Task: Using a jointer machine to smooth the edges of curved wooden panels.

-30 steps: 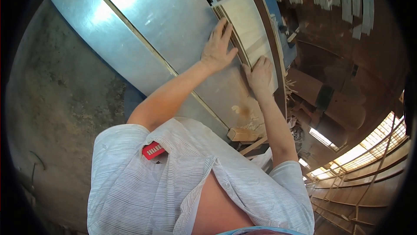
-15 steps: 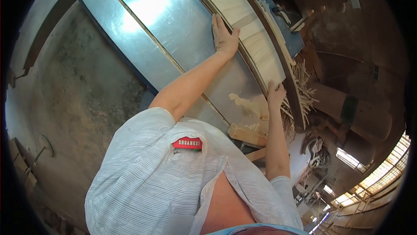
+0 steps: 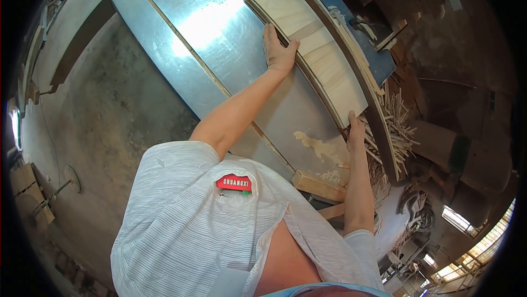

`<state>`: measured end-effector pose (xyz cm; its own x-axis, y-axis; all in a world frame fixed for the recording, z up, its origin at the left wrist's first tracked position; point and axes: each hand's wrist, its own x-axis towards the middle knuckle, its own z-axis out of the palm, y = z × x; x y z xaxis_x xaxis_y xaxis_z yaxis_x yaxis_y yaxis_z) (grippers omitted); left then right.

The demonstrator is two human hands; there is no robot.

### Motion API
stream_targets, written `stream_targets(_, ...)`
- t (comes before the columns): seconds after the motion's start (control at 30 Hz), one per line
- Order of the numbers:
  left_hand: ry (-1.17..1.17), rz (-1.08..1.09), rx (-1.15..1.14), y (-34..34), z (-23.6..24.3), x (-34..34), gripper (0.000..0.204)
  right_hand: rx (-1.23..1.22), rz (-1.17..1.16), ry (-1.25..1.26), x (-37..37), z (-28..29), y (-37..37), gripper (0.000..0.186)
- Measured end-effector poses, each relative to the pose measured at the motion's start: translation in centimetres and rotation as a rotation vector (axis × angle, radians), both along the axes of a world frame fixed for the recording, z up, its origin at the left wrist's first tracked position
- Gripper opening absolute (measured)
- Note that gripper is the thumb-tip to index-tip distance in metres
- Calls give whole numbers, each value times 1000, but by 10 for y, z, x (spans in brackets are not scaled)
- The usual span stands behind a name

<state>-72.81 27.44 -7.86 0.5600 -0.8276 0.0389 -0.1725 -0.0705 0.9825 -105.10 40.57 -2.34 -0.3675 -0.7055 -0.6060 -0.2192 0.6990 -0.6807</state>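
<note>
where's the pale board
Head view, upper right of centre: the pale board lies between the left hand and wooden rail, its near end at the right hand.

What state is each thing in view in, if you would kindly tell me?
Pale boards: stacked, broad face up
Left hand: fingers extended against the boards' left side
Right hand: at the boards' near end, fingers partly hidden
Metal tabletop: shiny, pale patch at the near end
Thin wood strips: heaped loosely
Shirt: partly open in front
Red pack: partly showing at the shirt's pocket
</note>
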Motion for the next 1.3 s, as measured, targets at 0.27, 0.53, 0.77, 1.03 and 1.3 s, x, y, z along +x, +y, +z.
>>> stream_targets(0.27, -59, 12, 37, -39, -7, 49, 94, -75, 90, 109, 45, -17, -36, 58)
stream_targets(0.53, -2, 43, 9, -61, -5, 54, 90, -94, 151, 348, 89, -15, -69, 59)
stream_targets(0.77, 19, 13, 113, -17, 5, -26, 98, -180, 247, 389, 98, -2, -72, 58)
stream_targets(1.03, -22, 19, 149, -34, 8, 13, 97, -166, 287, 223, 111, -19, -97, 57)
stream_targets(1.3, 27, 42, 88, -56, 4, 37, 98, -256, 312, 293, 161, -15, -129, 57)
